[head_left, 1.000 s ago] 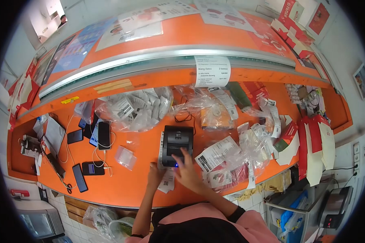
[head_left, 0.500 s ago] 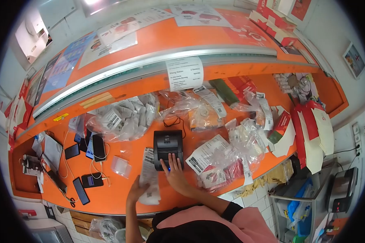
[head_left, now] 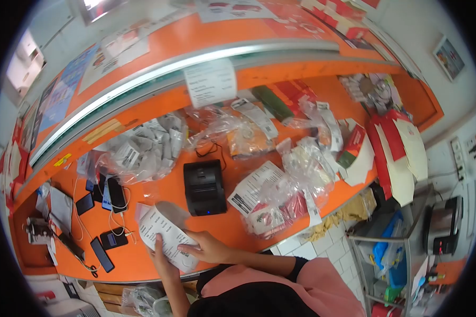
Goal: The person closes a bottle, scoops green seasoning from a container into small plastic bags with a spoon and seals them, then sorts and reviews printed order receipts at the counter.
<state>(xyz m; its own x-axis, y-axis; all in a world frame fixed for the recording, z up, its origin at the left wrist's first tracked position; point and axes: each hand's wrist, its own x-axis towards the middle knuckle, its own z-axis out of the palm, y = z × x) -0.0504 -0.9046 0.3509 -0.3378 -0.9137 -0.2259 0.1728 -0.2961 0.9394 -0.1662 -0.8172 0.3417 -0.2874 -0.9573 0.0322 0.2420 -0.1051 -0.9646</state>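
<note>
A long printed paper receipt (head_left: 164,227) is held between both hands in front of my body, curling at its upper end. My left hand (head_left: 164,261) grips its lower left edge. From the right, my right hand (head_left: 209,247) pinches the lower right edge. Just beyond the hands stands a black receipt printer (head_left: 203,187) with a small blue light, and neither hand touches it. The receipt covers most of a small clear packet (head_left: 141,210) on the orange counter (head_left: 137,264).
Several phones (head_left: 102,254) with white cables lie on the left. A bag of white paper packets (head_left: 148,150) sits behind. Plastic-wrapped orders with receipts (head_left: 275,206) and red-and-white boxes (head_left: 394,153) fill the right. A raised orange shelf (head_left: 285,71) runs across the back.
My right hand has left the printer and taken hold of the receipt. The receipt has come away from beside the printer and moved left, closer to my body. The view has shifted slightly.
</note>
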